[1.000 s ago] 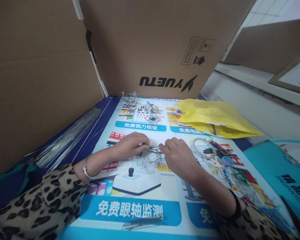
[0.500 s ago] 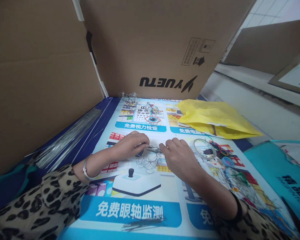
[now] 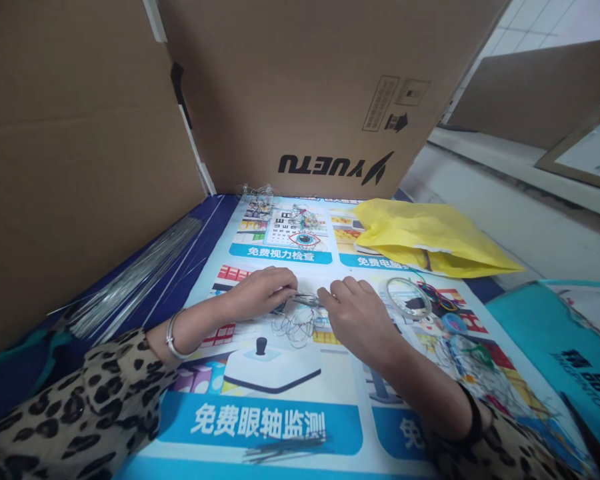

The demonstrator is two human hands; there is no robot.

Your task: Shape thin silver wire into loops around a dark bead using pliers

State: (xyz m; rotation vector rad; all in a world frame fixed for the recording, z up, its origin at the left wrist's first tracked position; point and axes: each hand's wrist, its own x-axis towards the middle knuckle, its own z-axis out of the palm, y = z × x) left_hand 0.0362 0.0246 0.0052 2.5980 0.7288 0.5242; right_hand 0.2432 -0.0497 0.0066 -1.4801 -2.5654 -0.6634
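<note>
My left hand is closed in a pinch at one end of a small bunch of thin wires. At the other end, the fingers of my right hand are closed too. The bunch spans the short gap between my fingertips, and its tips are hidden by my fingers. Just below lies a loose tangle of curled wire; whether it joins the bunch, I cannot tell. Close to the front edge, several short dark wire pieces lie on the printed poster.
Long straight wires lie at the left beside a tall cardboard box. More wire tangles rest at the back. On the right are a round clear ring, coloured threads, a yellow bag and a teal bag.
</note>
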